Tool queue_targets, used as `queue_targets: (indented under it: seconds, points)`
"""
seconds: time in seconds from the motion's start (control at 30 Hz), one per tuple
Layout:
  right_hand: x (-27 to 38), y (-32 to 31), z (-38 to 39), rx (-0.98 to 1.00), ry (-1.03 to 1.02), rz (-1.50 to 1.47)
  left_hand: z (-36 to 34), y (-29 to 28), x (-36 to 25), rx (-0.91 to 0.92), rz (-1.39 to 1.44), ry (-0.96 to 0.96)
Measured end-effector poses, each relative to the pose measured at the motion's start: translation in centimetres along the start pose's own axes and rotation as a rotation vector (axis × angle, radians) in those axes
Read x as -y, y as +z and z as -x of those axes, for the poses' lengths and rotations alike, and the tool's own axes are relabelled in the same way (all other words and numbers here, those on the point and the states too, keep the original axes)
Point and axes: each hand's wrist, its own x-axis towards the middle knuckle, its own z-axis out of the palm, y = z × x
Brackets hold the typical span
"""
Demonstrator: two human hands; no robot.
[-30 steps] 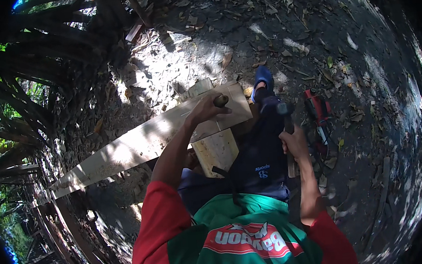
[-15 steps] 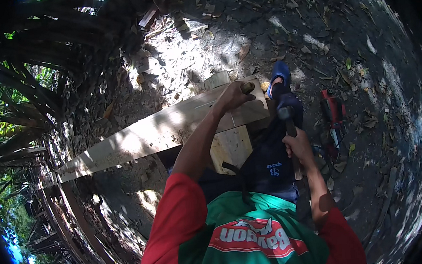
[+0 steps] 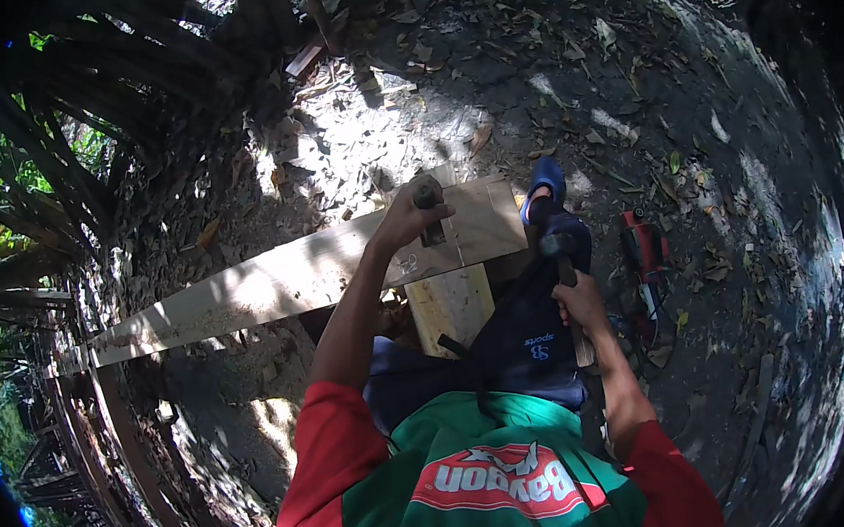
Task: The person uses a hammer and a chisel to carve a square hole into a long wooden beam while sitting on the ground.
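Observation:
My left hand is closed round a chisel, its round butt end facing up, over the near-right part of a long pale board. Below the handle a dark narrow shape meets the wood; whether it is blade, slot or shadow I cannot tell. Pencil-like lines cross the board close by. My right hand grips the wooden handle of a hammer, whose dark head is raised beside my right leg, apart from the chisel. A thick pale timber supports the board from beneath, between my legs.
On the ground to the right lies a red and black power tool with a pale blade. My foot in a blue shoe is just past the board's right end. Dry leaves and chips litter the soil; long timbers lie at left.
My left hand has shifted left along the board, and the chisel has turned from tilted to more upright. The hammer has come slightly left and lower in view. The whole view has shifted a little.

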Motion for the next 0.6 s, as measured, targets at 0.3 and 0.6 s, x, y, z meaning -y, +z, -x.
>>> queue_targets:
  seconds: [0.3,0.6]
  points:
    - [-0.5,0.0,0.1,-0.041,-0.012,0.045,0.5,-0.4,-0.6,0.015,0.013,0.026]
    - [1.2,0.5,0.6,-0.025,0.011,0.075,0.7,-0.1,2.8,0.058,0.032,-0.029]
